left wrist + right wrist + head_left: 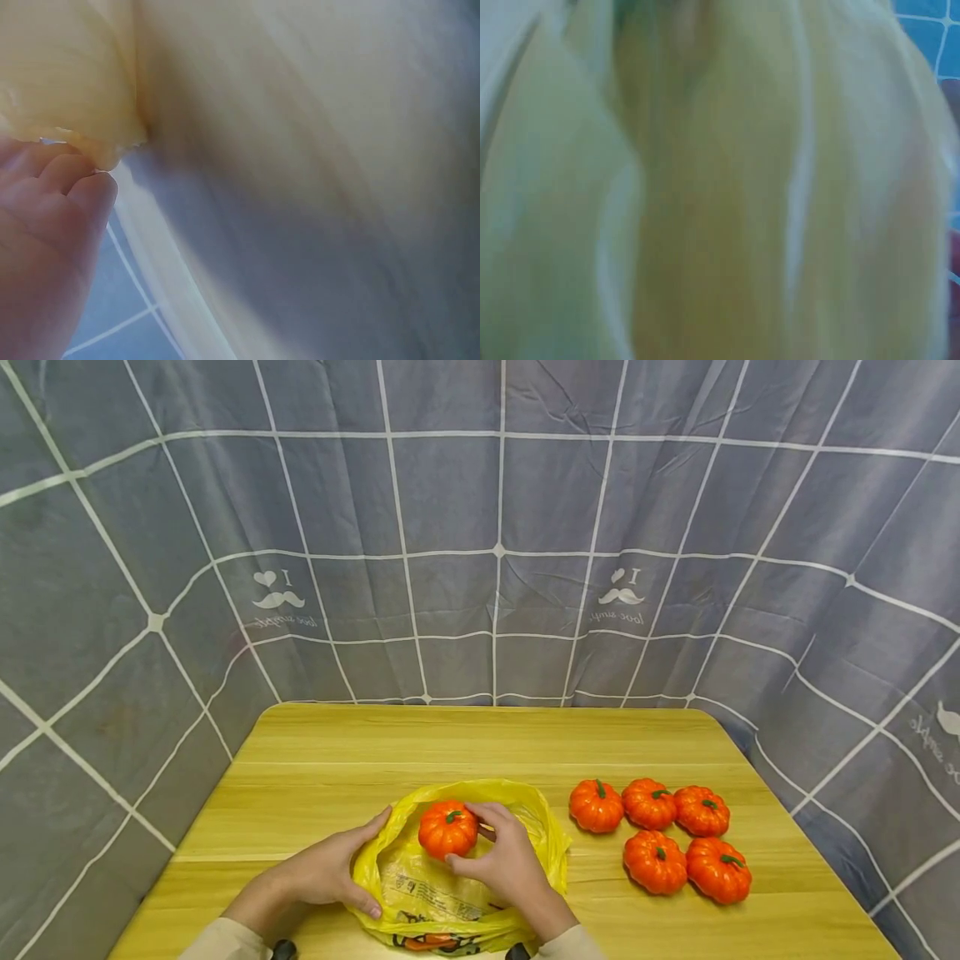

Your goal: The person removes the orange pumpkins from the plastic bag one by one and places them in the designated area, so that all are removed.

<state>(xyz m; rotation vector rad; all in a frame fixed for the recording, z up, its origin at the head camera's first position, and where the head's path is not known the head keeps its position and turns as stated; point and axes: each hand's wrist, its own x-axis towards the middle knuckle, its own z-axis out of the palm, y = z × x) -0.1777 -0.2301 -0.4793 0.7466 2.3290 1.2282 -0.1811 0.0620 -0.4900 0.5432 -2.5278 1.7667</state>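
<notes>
In the head view a yellow plastic bag [431,896] lies on the table with its mouth spread wide. My left hand [326,868] holds the bag's left rim, fingers toward the back and thumb near the front. In the left wrist view that hand's fingers [67,176] touch the bag's edge. Over the opening, my right hand [510,860] pinches a small orange pumpkin [447,830] with a green stem between thumb and fingers. The right wrist view is mostly filled by blurred yellow plastic [705,210].
Several similar orange pumpkins [656,862] sit grouped to the right of the bag. The wood-grain table [480,743] has rounded far corners. A grey curtain [450,510] with white grid lines hangs behind it and along both sides.
</notes>
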